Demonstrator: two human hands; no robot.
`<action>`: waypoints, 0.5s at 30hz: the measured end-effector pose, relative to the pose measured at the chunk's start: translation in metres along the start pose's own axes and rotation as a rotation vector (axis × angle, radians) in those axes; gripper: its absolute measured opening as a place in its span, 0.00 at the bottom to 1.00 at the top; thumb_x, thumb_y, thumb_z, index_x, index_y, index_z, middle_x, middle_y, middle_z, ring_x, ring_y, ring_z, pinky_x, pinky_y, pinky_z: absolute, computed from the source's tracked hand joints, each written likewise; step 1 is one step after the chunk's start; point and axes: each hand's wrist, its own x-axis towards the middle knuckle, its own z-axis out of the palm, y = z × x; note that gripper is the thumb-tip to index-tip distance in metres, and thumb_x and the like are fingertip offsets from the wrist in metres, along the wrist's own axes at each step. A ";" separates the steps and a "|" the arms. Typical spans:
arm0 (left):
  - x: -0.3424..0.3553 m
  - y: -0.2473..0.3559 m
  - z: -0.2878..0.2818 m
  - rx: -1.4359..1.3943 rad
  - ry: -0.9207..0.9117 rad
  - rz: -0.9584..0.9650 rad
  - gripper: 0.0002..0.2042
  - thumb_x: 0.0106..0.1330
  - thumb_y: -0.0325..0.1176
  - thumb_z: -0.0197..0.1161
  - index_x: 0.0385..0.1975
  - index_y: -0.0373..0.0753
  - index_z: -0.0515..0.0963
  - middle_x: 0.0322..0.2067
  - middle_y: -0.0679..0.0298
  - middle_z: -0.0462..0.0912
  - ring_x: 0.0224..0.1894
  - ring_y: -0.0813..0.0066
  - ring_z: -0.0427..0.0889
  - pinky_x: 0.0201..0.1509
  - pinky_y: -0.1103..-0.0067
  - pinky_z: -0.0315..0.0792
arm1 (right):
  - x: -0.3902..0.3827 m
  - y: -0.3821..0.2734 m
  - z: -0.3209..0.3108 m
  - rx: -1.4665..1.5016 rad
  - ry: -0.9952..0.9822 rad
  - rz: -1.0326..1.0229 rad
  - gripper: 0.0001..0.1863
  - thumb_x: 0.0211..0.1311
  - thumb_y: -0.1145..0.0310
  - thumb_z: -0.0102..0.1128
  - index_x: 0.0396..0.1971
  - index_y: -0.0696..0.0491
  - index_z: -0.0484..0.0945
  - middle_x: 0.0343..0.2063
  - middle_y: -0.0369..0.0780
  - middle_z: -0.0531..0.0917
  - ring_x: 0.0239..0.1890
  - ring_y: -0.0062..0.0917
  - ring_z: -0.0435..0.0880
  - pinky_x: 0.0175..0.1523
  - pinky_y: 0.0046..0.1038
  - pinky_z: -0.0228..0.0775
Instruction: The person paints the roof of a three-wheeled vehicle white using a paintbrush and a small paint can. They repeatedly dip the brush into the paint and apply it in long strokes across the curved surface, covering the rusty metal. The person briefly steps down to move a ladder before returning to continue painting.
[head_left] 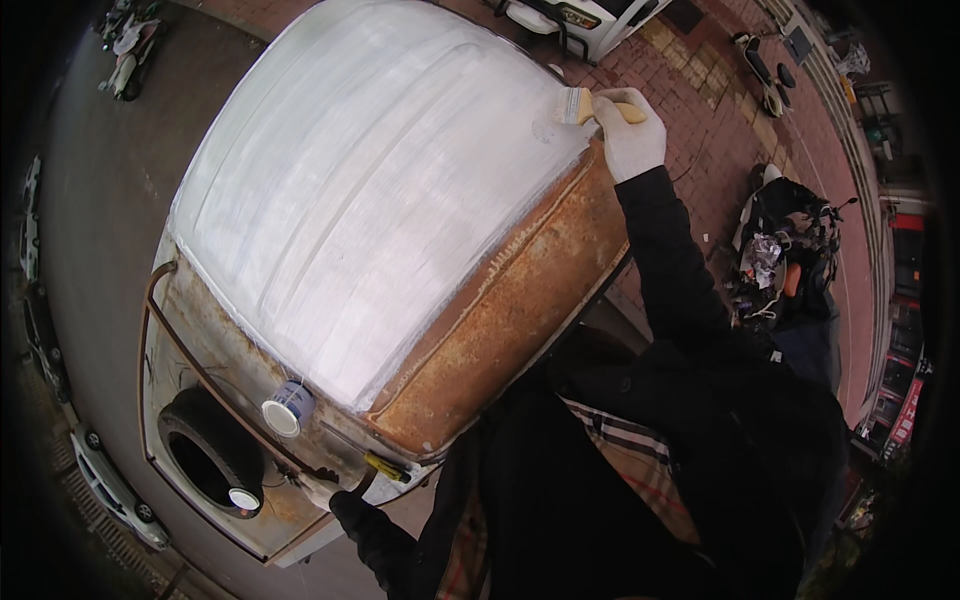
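My right hand, in a white glove, grips a wide paintbrush at the upper right edge of a white-painted metal roof. Rusty brown metal runs along the roof's near side. My left hand, low in the view and partly hidden, appears to be closed on a rusty metal rail. A small paint can stands beside the roof, near a long tool with a yellow handle. A black tire lies below the rail with a white lid on it.
A white vehicle stands beyond the roof on red paving. A scooter loaded with items is at the right, another scooter at the upper left. Several cars line the far left edge; a bench-like object stands at the upper right.
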 end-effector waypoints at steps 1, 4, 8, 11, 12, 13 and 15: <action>0.000 0.000 0.001 -0.014 0.004 -0.002 0.28 0.80 0.55 0.53 0.60 0.32 0.77 0.31 0.57 0.85 0.26 0.68 0.83 0.27 0.74 0.77 | 0.001 -0.001 -0.002 -0.007 0.011 -0.032 0.05 0.69 0.71 0.64 0.39 0.56 0.83 0.29 0.33 0.83 0.28 0.13 0.79 0.34 0.20 0.71; 0.003 -0.002 0.002 -0.042 0.008 -0.039 0.28 0.79 0.56 0.53 0.57 0.33 0.79 0.30 0.58 0.86 0.26 0.68 0.85 0.25 0.73 0.77 | 0.001 -0.004 -0.009 0.002 0.014 -0.046 0.05 0.69 0.71 0.64 0.39 0.56 0.83 0.30 0.33 0.84 0.28 0.14 0.79 0.34 0.20 0.72; 0.006 -0.003 0.003 0.007 0.027 -0.014 0.27 0.79 0.56 0.53 0.55 0.34 0.80 0.28 0.59 0.86 0.25 0.68 0.84 0.24 0.73 0.77 | -0.004 -0.006 -0.001 0.003 -0.051 0.036 0.05 0.69 0.71 0.64 0.39 0.56 0.83 0.31 0.34 0.84 0.28 0.14 0.79 0.35 0.20 0.72; 0.004 -0.002 0.003 -0.062 0.002 -0.017 0.27 0.79 0.55 0.53 0.54 0.34 0.80 0.28 0.59 0.86 0.24 0.68 0.84 0.24 0.73 0.77 | -0.003 -0.004 0.011 -0.053 -0.091 0.111 0.06 0.69 0.70 0.64 0.39 0.57 0.83 0.31 0.34 0.84 0.28 0.14 0.80 0.34 0.21 0.73; 0.003 -0.001 0.003 -0.049 0.006 -0.010 0.27 0.79 0.55 0.53 0.54 0.33 0.79 0.28 0.59 0.85 0.25 0.68 0.83 0.24 0.73 0.76 | -0.001 -0.005 0.011 -0.019 -0.057 0.071 0.06 0.69 0.70 0.64 0.39 0.57 0.83 0.31 0.34 0.84 0.28 0.15 0.80 0.34 0.21 0.73; 0.001 0.000 0.003 -0.030 0.010 -0.006 0.26 0.79 0.54 0.53 0.54 0.33 0.78 0.29 0.58 0.85 0.25 0.68 0.82 0.25 0.73 0.75 | 0.001 -0.005 0.011 0.013 -0.036 0.042 0.06 0.69 0.69 0.64 0.39 0.57 0.83 0.31 0.34 0.84 0.28 0.15 0.80 0.34 0.21 0.73; -0.001 0.003 0.003 -0.032 0.013 -0.022 0.26 0.79 0.54 0.54 0.54 0.32 0.77 0.30 0.58 0.84 0.25 0.68 0.81 0.26 0.73 0.74 | 0.004 -0.007 0.005 0.040 -0.002 0.014 0.07 0.68 0.69 0.64 0.39 0.57 0.83 0.31 0.35 0.84 0.29 0.15 0.80 0.34 0.21 0.73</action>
